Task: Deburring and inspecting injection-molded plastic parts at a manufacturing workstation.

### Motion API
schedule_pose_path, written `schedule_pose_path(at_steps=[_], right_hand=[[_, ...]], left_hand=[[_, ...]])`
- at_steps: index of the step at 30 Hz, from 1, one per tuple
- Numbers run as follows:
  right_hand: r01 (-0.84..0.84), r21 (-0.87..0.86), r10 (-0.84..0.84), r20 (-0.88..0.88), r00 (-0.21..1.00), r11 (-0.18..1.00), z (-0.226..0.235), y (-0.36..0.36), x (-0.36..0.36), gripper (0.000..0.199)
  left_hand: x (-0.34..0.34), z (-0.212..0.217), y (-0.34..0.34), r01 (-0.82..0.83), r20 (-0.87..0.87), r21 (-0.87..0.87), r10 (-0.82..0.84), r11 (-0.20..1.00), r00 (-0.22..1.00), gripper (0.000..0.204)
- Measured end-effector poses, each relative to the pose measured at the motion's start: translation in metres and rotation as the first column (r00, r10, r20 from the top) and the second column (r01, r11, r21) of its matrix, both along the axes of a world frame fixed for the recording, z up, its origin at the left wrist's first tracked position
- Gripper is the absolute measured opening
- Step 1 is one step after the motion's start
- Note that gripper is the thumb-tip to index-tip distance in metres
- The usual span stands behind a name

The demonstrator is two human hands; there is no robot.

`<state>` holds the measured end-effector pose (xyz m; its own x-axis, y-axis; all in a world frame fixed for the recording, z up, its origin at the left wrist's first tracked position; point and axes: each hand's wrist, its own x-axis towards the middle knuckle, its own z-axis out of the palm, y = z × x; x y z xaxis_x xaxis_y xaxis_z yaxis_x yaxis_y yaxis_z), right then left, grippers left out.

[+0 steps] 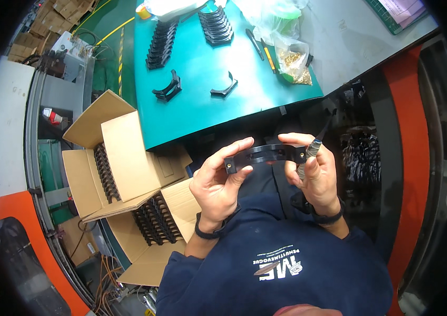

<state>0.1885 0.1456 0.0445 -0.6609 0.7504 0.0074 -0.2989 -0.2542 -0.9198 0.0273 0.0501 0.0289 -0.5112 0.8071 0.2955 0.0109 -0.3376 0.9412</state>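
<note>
A black curved plastic bracket (265,154) with small brass inserts at its ends is held level in front of my chest. My left hand (216,187) pinches its left end between thumb and fingers. At the other end, my right hand (315,174) grips the bracket. A slim tool with a grey tape-wrapped handle (313,148) is also tucked in the right hand, its dark tip pointing up and away; the tool's exact kind is unclear. Two similar loose brackets, one left (168,87) and one right (225,86), lie on the green mat (197,113) beyond.
Rows of black brackets (216,26) stand at the mat's far side. A bag of brass inserts (294,66), a black pen-like tool (254,43) and a yellow-black one (268,54) lie at right. Open cardboard boxes (128,152) of brackets stand left, orange-edged machinery (413,158) right.
</note>
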Motion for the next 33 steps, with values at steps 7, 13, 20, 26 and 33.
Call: schedule_pose_path(at_steps=[7, 13, 20, 26, 33], right_hand=[[0.136, 0.144, -0.154, 0.124, 0.98, 0.98, 0.011, -0.01, -0.003, 0.063], [0.071, 0.027, -0.073, 0.104, 0.992, 0.997, 0.006, -0.005, 0.0, 0.058], [0.051, 0.01, -0.052, 0.131, 0.99, 0.999, 0.009, -0.004, -0.002, 0.06], [0.104, 0.097, -0.116, 0.126, 0.985, 0.99, 0.007, -0.017, -0.003, 0.061], [0.089, 0.02, -0.091, 0.091, 0.992, 0.996, 0.006, -0.018, -0.006, 0.05]], left_hand=[[0.001, -0.006, 0.003, -0.02, 0.051, 0.026, 0.018, 0.999, 0.999, 0.042], [0.0, -0.01, -0.002, -0.003, 0.024, 0.002, 0.003, 1.0, 1.0, 0.044], [0.002, -0.006, -0.002, -0.038, 0.017, -0.062, 0.039, 0.997, 0.999, 0.042], [-0.002, -0.013, -0.001, 0.065, 0.263, -0.057, -0.047, 0.996, 0.964, 0.041], [-0.004, -0.018, -0.001, 0.072, 0.298, -0.039, -0.057, 0.997, 0.953, 0.04]])
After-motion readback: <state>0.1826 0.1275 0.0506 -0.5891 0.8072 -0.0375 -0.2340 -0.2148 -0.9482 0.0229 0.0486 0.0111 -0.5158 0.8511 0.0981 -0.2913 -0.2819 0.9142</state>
